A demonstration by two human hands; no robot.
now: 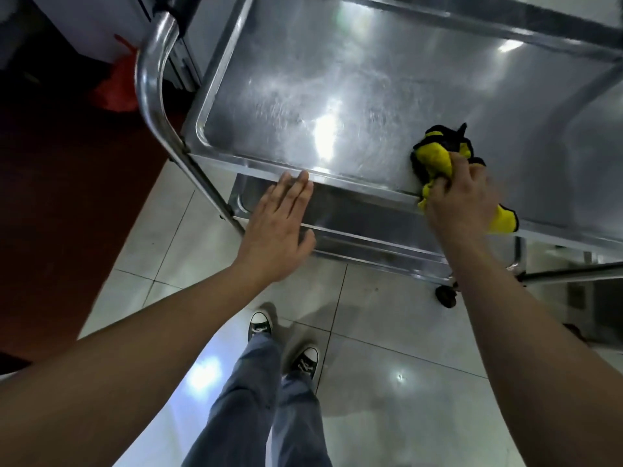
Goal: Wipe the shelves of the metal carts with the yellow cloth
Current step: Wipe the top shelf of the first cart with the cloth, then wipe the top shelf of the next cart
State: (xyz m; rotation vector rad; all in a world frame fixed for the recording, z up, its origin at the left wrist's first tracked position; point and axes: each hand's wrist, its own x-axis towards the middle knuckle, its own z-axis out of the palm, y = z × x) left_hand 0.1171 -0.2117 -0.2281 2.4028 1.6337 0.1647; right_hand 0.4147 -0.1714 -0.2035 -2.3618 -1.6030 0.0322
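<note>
A steel cart's top shelf (330, 96) fills the upper middle of the head view, its surface streaked and shiny. My right hand (462, 200) grips a bunched yellow cloth with black edging (435, 155) at the shelf's near right edge, and part of the cloth hangs over the rim. My left hand (278, 227) is flat with straight fingers, its fingertips at the shelf's front rim (256, 162). A lower shelf (354, 227) shows under the rim, partly hidden by both hands.
The cart's curved push handle (151, 82) rises at the left. A caster wheel (445, 295) sits on the pale tiled floor (387, 332). A red bag (118, 85) lies on dark red flooring at the left. My feet (259, 326) stand close to the cart.
</note>
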